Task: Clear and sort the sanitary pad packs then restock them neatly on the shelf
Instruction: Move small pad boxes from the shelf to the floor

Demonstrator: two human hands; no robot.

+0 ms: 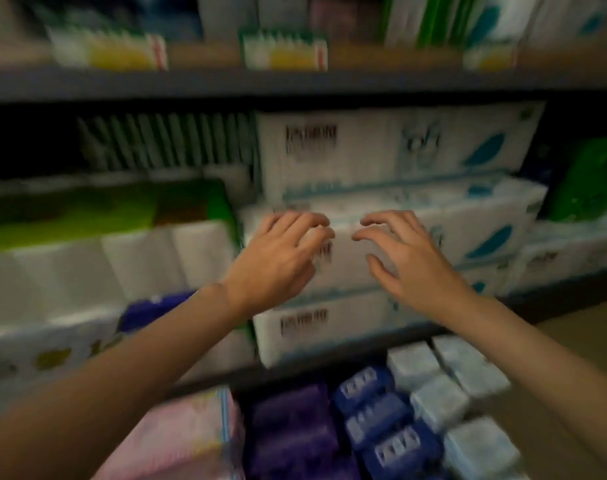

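The frame is blurred by motion. A stack of three white packs with teal markings fills the middle shelf: a top pack (395, 150), a middle pack (468, 216) and a bottom pack (315, 327). My left hand (281, 258) and my right hand (402, 258) hover side by side in front of the middle pack, fingers spread and loosely bent, holding nothing. Whether the fingertips touch the pack I cannot tell. Below the shelf lie pink (184, 434), purple (291, 431), dark blue (381, 420) and pale blue packs (444, 393) in rows.
White bundles with a green pack (87, 216) on top stand to the left of the stack. A green pack (593, 181) sits at the far right. The upper shelf (295, 83) carries white, green and yellow boxes. A bare floor strip shows at right.
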